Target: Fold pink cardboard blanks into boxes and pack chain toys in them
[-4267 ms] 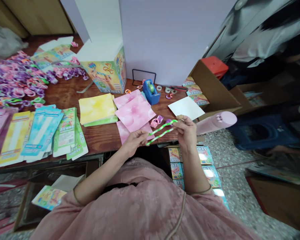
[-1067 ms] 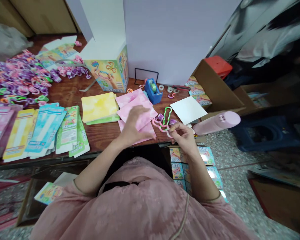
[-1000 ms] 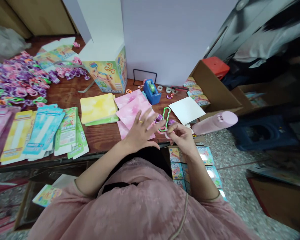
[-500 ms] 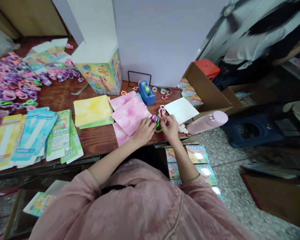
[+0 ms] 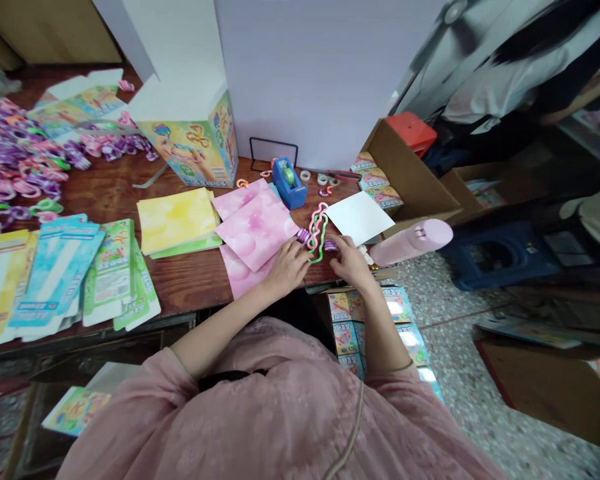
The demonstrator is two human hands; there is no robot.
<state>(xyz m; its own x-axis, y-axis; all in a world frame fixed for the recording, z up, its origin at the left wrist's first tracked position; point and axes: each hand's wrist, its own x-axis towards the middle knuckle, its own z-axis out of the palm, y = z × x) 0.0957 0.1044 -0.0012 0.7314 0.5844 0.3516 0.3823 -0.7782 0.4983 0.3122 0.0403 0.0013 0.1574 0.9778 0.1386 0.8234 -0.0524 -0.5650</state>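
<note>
I'm watching a lime-green and pink twisted toy chain (image 5: 319, 233) with purple segments beside it, lying against pink cloud-patterned paper (image 5: 256, 233). Mottled yellow paper (image 5: 175, 220) is showing further along, and a dusty-pink lace sleeve (image 5: 145, 407) is filling my foreground.

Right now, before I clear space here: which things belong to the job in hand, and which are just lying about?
Job: left hand, right hand, green twisted toy links, purple toy links.
Lying about: blue tape dispenser, white card, pink bottle.
</note>
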